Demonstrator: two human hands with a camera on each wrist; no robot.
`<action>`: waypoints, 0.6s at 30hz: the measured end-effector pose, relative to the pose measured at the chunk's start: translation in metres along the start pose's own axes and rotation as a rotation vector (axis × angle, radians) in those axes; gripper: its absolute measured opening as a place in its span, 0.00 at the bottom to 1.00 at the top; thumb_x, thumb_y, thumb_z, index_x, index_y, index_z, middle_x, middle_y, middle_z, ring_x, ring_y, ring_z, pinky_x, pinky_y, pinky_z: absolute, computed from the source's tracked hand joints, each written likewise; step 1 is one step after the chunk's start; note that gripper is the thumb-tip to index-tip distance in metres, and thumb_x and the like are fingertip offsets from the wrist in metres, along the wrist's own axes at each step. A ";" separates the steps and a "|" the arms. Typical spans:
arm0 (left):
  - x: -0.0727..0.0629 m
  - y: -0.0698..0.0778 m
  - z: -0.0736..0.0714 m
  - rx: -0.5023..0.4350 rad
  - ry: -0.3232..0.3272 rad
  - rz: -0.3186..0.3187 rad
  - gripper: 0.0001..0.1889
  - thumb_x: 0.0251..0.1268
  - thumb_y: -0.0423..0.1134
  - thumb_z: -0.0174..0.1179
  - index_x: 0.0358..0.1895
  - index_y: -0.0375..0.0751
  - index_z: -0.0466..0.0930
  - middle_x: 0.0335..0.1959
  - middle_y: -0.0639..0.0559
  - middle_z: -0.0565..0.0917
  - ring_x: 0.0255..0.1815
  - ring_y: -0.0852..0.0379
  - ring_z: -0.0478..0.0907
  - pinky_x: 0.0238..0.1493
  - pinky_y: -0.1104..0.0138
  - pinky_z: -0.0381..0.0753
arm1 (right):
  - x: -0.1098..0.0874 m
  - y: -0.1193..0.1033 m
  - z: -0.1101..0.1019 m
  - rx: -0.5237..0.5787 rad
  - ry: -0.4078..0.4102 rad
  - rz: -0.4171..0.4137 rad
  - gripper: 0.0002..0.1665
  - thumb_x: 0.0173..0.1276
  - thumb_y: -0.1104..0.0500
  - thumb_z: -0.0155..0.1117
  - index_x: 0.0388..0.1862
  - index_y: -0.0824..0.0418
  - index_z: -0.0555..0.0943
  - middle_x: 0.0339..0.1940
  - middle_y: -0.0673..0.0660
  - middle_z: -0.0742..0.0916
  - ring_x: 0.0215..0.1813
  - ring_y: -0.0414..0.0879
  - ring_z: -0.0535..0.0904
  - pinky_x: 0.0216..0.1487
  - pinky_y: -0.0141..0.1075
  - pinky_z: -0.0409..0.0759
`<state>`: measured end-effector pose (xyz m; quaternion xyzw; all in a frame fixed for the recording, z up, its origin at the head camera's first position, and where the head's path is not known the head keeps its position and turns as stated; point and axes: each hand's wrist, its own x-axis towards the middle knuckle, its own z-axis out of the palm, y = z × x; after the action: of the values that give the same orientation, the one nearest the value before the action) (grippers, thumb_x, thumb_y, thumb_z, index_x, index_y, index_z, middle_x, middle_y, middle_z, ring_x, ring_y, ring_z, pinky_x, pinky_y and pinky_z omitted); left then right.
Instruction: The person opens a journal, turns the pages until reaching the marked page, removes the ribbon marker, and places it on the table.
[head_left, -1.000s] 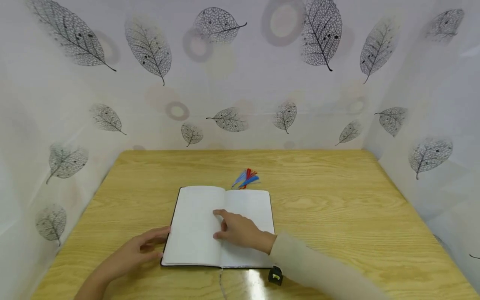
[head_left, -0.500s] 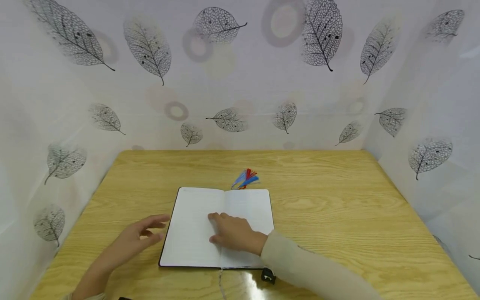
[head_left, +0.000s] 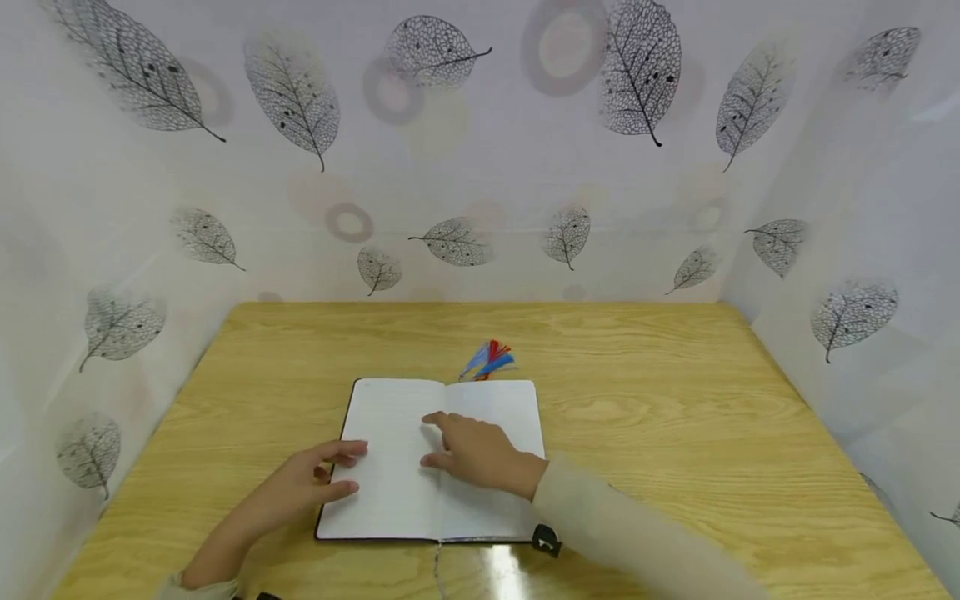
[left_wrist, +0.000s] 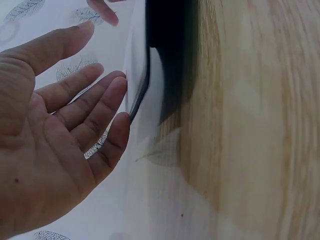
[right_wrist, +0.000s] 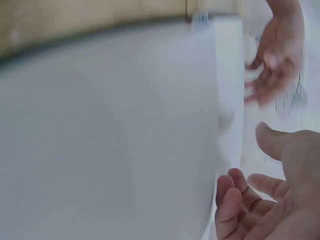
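Observation:
A notebook (head_left: 390,492) with a dark cover lies spread flat on the wooden table, its pages white and faintly lined. My left hand (head_left: 300,487) reaches over its left edge, fingers and thumb apart above the left page. The left wrist view shows that hand (left_wrist: 65,120) with relaxed fingers right at the page edge and nothing in the palm. Over the centre fold and right page lies my right hand (head_left: 480,450), index finger and thumb extended towards the left page. In the right wrist view its fingers (right_wrist: 230,205) are loosely bent by the paper, holding nothing.
Blue and red tassels (head_left: 491,358) stick out beyond the notebook's top edge. A thin ribbon (head_left: 437,567) trails from the bottom of its spine. A small black object (head_left: 546,540) sits by my right sleeve. White leaf-patterned sheeting (head_left: 480,167) surrounds the wooden table (head_left: 675,417).
My left hand has moved right, from beside the notebook's left edge to over the left page. My right hand shifted slightly left, then back up a little, staying over the fold.

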<state>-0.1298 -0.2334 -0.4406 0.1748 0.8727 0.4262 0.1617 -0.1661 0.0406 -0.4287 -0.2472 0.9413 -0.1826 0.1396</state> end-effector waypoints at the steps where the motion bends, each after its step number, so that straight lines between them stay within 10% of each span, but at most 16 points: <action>1: 0.000 -0.001 0.000 0.005 0.001 -0.001 0.27 0.62 0.48 0.64 0.62 0.41 0.75 0.56 0.48 0.81 0.51 0.66 0.74 0.46 0.72 0.74 | 0.000 0.005 -0.004 0.005 0.019 -0.003 0.34 0.66 0.40 0.62 0.68 0.51 0.70 0.31 0.45 0.79 0.30 0.38 0.73 0.25 0.30 0.70; 9: 0.000 -0.004 0.003 0.017 -0.036 -0.033 0.28 0.58 0.48 0.67 0.61 0.43 0.75 0.54 0.48 0.80 0.52 0.56 0.75 0.45 0.71 0.74 | 0.002 0.051 -0.028 -0.192 0.151 -0.022 0.30 0.66 0.40 0.63 0.59 0.58 0.79 0.52 0.60 0.81 0.55 0.57 0.74 0.53 0.48 0.75; 18: -0.001 -0.005 0.000 0.033 -0.058 -0.025 0.30 0.57 0.48 0.68 0.62 0.41 0.73 0.57 0.45 0.78 0.57 0.45 0.74 0.51 0.67 0.75 | 0.003 0.089 -0.034 -0.285 0.119 0.082 0.34 0.68 0.37 0.58 0.65 0.56 0.74 0.59 0.64 0.76 0.61 0.63 0.68 0.58 0.55 0.70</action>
<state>-0.1302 -0.2366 -0.4450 0.1786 0.8767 0.4044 0.1893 -0.2173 0.1204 -0.4359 -0.2145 0.9736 -0.0556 0.0543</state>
